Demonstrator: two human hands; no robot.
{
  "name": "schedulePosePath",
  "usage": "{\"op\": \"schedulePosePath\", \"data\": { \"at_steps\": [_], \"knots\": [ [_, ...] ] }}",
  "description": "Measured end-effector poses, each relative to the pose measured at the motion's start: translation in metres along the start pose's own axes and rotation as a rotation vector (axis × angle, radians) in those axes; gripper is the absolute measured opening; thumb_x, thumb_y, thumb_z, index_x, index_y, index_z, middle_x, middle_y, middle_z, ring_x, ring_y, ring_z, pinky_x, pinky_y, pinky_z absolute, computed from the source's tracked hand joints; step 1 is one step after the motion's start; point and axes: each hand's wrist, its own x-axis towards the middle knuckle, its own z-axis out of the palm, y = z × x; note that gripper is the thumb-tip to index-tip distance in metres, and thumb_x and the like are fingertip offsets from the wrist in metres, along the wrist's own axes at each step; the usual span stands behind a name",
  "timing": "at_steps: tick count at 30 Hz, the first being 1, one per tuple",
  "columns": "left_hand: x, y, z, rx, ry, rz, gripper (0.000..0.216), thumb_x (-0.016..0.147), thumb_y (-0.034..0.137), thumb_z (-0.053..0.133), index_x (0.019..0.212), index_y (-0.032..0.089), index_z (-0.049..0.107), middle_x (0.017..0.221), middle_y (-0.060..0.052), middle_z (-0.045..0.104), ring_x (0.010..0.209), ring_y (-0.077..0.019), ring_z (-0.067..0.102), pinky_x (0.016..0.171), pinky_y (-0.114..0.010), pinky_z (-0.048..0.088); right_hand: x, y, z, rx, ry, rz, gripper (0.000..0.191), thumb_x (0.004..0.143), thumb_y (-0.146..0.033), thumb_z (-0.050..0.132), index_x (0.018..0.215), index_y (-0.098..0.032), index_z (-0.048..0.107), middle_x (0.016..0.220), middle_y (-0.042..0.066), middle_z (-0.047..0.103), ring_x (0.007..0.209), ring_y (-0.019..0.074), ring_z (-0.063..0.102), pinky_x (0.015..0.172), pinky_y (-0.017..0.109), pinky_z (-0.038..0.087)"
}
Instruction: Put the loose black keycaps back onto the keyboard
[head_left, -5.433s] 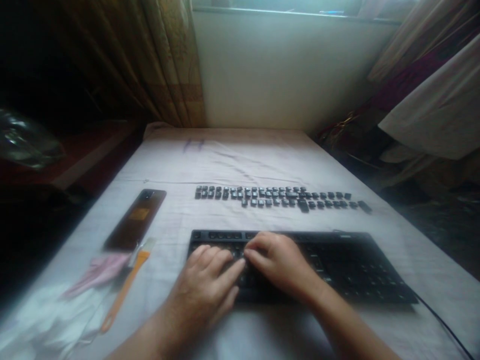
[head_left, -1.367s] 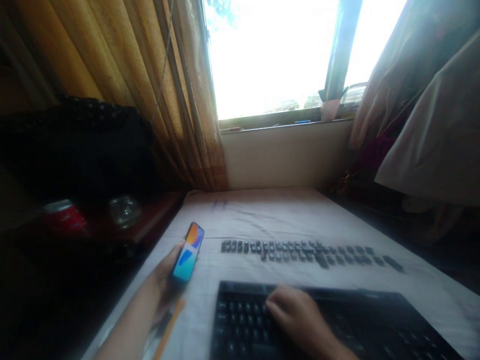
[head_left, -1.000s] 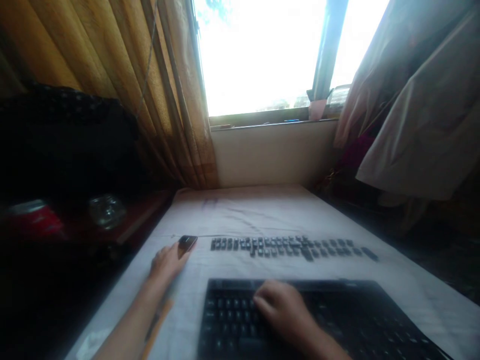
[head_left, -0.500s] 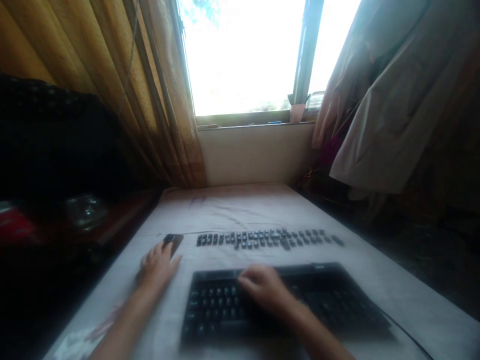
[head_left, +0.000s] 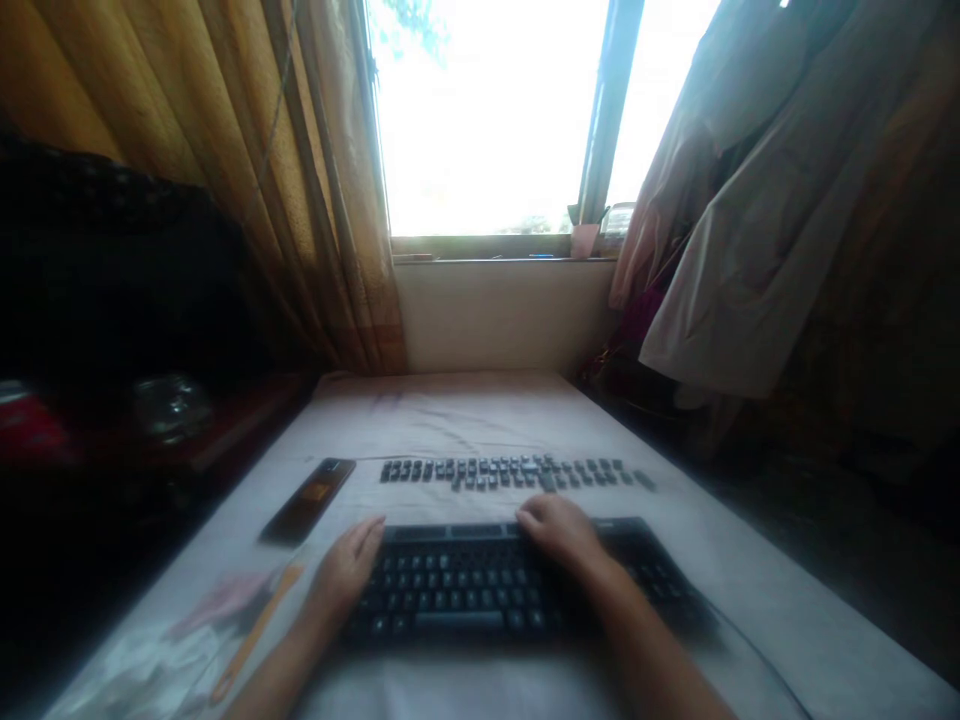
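Observation:
A black keyboard [head_left: 480,585] lies on the white-covered table [head_left: 465,420] in front of me. My left hand [head_left: 345,572] rests open at the keyboard's left edge, fingers stretched forward. My right hand [head_left: 559,528] lies on the keyboard's top edge, near the middle, fingers curled down on it. Two rows of loose black keycaps [head_left: 514,472] lie just beyond the keyboard. A dark phone [head_left: 309,499] lies flat on the table, left of the keycaps, free of my hand.
An orange-handled tool [head_left: 255,632] and pink cloth [head_left: 217,603] lie at the near left. A dark side shelf [head_left: 172,420] holds a glass jar [head_left: 171,405]. Curtains [head_left: 285,180] and a bright window [head_left: 480,110] stand behind. Hanging cloth [head_left: 750,230] is on the right.
My left hand has let go of the phone, which now lies flat, and moved back to the keyboard's left edge. My right hand shifted to the keyboard's top edge.

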Motion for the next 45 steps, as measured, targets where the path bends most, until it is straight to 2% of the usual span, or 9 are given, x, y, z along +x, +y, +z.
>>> {"op": "schedulePosePath", "data": {
  "at_steps": [9, 14, 19, 24, 28, 33, 37, 45],
  "knots": [
    [-0.005, -0.013, 0.002, -0.072, 0.013, 0.031, 0.06, 0.089, 0.056, 0.033, 0.118, 0.019, 0.069, 0.125, -0.007, 0.068, 0.124, -0.0271, 0.058, 0.111, -0.039, 0.04, 0.002, -0.011, 0.004, 0.043, -0.105, 0.033, 0.026, 0.088, -0.031, 0.056, 0.092, -0.023, 0.08, 0.094, 0.007, 0.078, 0.088, 0.0226, 0.07, 0.072, 0.028, 0.045],
    [-0.011, -0.021, 0.002, -0.092, 0.044, 0.008, 0.056, 0.089, 0.059, 0.032, 0.108, 0.025, 0.072, 0.117, -0.005, 0.071, 0.12, -0.0294, 0.06, 0.109, -0.041, 0.043, 0.001, -0.021, 0.007, 0.079, -0.149, 0.022, 0.025, 0.089, -0.031, 0.056, 0.092, -0.023, 0.079, 0.098, 0.006, 0.078, 0.091, 0.0208, 0.07, 0.074, 0.026, 0.045],
    [-0.015, -0.029, 0.001, -0.082, 0.057, -0.007, 0.05, 0.09, 0.059, 0.034, 0.103, 0.03, 0.073, 0.113, -0.004, 0.072, 0.115, -0.0286, 0.063, 0.105, -0.04, 0.048, 0.002, -0.022, 0.007, 0.105, -0.183, 0.052, 0.025, 0.089, -0.031, 0.056, 0.092, -0.022, 0.079, 0.1, 0.006, 0.078, 0.096, 0.023, 0.069, 0.078, 0.028, 0.045],
    [-0.021, -0.037, -0.001, -0.033, 0.094, 0.121, 0.046, 0.095, 0.056, 0.038, 0.105, 0.028, 0.072, 0.11, -0.002, 0.074, 0.107, -0.0248, 0.067, 0.095, -0.037, 0.055, 0.003, -0.018, 0.008, 0.123, -0.23, 0.045, 0.026, 0.09, -0.031, 0.054, 0.093, -0.022, 0.078, 0.1, 0.006, 0.077, 0.095, 0.0238, 0.069, 0.081, 0.031, 0.046],
    [-0.023, -0.033, 0.002, 0.029, 0.182, 0.203, 0.04, 0.098, 0.052, 0.04, 0.106, 0.028, 0.071, 0.109, -0.001, 0.074, 0.103, -0.0224, 0.069, 0.091, -0.035, 0.057, 0.017, -0.027, 0.002, 0.013, -0.176, -0.016, 0.023, 0.091, -0.027, 0.055, 0.095, -0.024, 0.078, 0.101, 0.006, 0.076, 0.096, 0.0235, 0.068, 0.082, 0.031, 0.046],
    [-0.022, -0.027, -0.002, 0.056, 0.223, 0.279, 0.036, 0.1, 0.046, 0.039, 0.107, 0.028, 0.07, 0.107, 0.0, 0.074, 0.099, -0.0209, 0.071, 0.085, -0.033, 0.06, 0.056, -0.059, 0.007, -0.253, 0.012, -0.268, 0.024, 0.093, -0.024, 0.054, 0.098, -0.026, 0.077, 0.104, 0.007, 0.072, 0.099, 0.023, 0.064, 0.082, 0.031, 0.045],
    [-0.023, -0.028, -0.005, 0.049, 0.195, 0.31, 0.032, 0.1, 0.041, 0.041, 0.108, 0.028, 0.07, 0.108, 0.0, 0.074, 0.1, -0.0196, 0.071, 0.085, -0.03, 0.059, 0.077, -0.074, 0.021, -0.318, -0.003, -0.335, 0.018, 0.089, -0.026, 0.061, 0.098, -0.025, 0.077, 0.103, 0.008, 0.071, 0.097, 0.0234, 0.064, 0.081, 0.031, 0.045],
    [-0.021, -0.017, -0.009, 0.024, 0.192, 0.272, 0.04, 0.1, 0.047, 0.038, 0.1, 0.026, 0.073, 0.101, -0.002, 0.075, 0.095, -0.0219, 0.071, 0.082, -0.032, 0.06, 0.087, -0.069, 0.033, -0.343, -0.012, -0.364, 0.019, 0.089, -0.028, 0.06, 0.094, -0.024, 0.078, 0.103, 0.01, 0.071, 0.096, 0.0244, 0.063, 0.08, 0.032, 0.045]
  ]
}}
